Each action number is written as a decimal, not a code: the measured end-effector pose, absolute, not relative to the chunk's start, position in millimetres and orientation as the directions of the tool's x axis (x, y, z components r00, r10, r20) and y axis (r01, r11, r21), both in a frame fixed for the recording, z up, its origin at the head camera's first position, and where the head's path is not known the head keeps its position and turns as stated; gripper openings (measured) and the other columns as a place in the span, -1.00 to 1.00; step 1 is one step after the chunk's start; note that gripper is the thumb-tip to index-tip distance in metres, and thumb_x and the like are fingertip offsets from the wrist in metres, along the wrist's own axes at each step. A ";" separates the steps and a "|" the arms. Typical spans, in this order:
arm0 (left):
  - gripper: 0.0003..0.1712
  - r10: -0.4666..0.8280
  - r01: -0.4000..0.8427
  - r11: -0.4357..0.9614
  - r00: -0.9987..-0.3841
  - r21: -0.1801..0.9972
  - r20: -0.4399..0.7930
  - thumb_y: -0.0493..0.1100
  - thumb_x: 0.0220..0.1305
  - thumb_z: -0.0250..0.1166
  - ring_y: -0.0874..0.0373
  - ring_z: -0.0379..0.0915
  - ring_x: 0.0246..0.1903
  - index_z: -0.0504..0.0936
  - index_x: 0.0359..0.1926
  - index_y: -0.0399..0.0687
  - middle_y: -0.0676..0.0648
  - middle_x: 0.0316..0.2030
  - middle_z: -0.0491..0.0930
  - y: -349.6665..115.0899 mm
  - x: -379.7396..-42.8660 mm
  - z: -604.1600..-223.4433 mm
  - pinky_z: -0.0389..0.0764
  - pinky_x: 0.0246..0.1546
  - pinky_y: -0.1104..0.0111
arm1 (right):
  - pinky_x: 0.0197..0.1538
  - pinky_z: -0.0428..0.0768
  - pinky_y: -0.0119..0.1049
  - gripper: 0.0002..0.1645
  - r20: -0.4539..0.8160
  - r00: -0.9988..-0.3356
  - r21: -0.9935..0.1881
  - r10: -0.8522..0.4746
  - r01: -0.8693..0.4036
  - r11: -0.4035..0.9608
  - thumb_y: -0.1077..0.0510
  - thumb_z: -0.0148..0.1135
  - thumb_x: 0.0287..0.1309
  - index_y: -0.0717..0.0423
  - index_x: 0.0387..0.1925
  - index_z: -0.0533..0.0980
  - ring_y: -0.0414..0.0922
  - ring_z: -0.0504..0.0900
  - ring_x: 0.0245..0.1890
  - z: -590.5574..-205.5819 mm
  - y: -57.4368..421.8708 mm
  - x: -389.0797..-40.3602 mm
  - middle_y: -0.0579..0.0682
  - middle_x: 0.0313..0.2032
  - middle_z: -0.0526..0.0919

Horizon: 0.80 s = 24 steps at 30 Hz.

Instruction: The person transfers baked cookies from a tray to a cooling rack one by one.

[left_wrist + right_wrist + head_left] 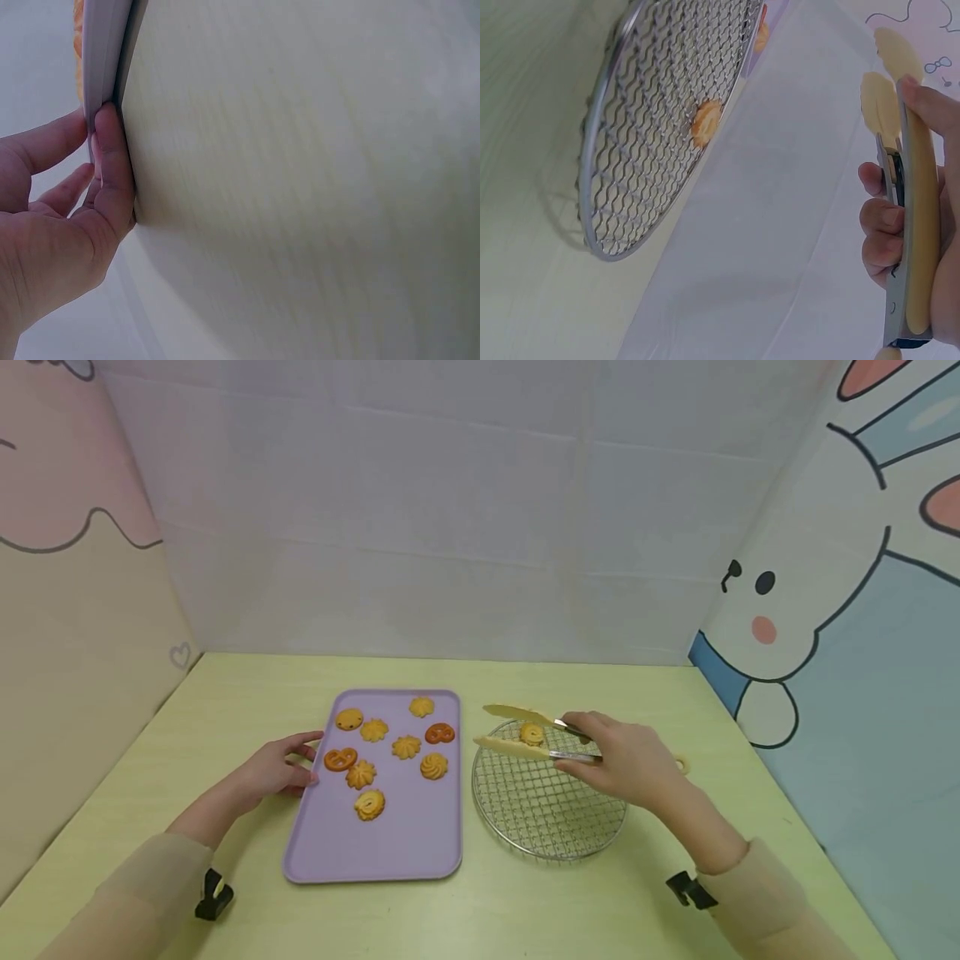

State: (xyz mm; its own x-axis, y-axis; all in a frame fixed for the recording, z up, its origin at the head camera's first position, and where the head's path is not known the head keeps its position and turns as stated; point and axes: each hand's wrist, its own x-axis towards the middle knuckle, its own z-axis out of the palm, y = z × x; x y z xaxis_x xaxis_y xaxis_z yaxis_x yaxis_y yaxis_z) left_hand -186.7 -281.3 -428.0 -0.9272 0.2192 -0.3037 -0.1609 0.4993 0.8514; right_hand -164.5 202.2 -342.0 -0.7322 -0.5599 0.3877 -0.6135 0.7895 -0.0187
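My left hand [273,768] pinches the left edge of a purple tray [390,852], with its thumb at the rim and fingers against the side in the left wrist view. Several cookies lie on the tray, among them pretzel shapes [341,760] and a swirled round one [433,766]. A pair of tongs [513,747] with cream tips is gripped in my right hand [630,758]. Its tips are spread above a round wire rack [558,818], holding nothing. One cookie [706,124] sits on the rack near its far edge, seen between the tong tips in the head view.
The tray and the rack stand side by side on a pale wooden table [525,918]. A small beige ring [681,764] shows beyond my right hand. A white back wall [420,527] and printed side panels enclose the table.
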 end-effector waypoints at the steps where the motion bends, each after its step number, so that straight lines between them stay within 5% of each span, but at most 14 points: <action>1: -0.12 0.218 -0.162 0.498 -0.928 0.852 -0.303 -0.36 0.15 0.28 0.10 0.46 -0.31 0.03 0.41 -0.31 -0.34 0.03 0.27 -281.5 -187.1 -428.4 0.61 -0.36 0.36 | -0.60 0.39 -0.43 -0.30 0.391 -0.728 -0.019 -0.562 -0.618 0.786 -0.29 0.34 -0.06 0.02 0.05 0.49 -0.29 0.51 -0.58 -341.9 199.9 -163.0 -0.14 -0.31 0.65; 16: -0.11 0.216 -0.166 0.486 -0.929 0.858 -0.302 -0.36 0.15 0.29 0.11 0.48 -0.31 0.02 0.42 -0.28 -0.34 0.04 0.28 -283.4 -190.1 -431.5 0.62 -0.36 0.34 | -0.57 0.46 -0.44 -0.30 0.419 -0.682 -0.058 -0.600 -0.679 0.732 -0.28 0.35 -0.07 -0.01 0.06 0.47 -0.31 0.55 -0.56 -353.0 161.6 -144.2 -0.18 -0.30 0.63; 24: -0.10 0.219 -0.166 0.489 -0.927 0.856 -0.305 -0.35 0.15 0.30 0.11 0.47 -0.30 0.02 0.42 -0.29 -0.34 0.03 0.28 -283.7 -190.2 -431.5 0.62 -0.35 0.34 | -0.67 0.29 -0.55 -0.29 0.417 -0.647 -0.025 -0.639 -0.711 0.703 -0.33 0.30 -0.06 -0.03 0.05 0.46 -0.38 0.39 -0.71 -365.0 143.2 -139.6 -0.21 -0.37 0.62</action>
State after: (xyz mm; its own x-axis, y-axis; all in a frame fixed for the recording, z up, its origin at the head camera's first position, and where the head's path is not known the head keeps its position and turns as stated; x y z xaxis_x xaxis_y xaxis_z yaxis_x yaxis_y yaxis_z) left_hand -190.2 -283.7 -431.5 -0.9267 0.2194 -0.3051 -0.1660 0.4894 0.8561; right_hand -139.6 143.2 -365.0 -0.6468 -0.6388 0.4166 -0.7106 0.7031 -0.0252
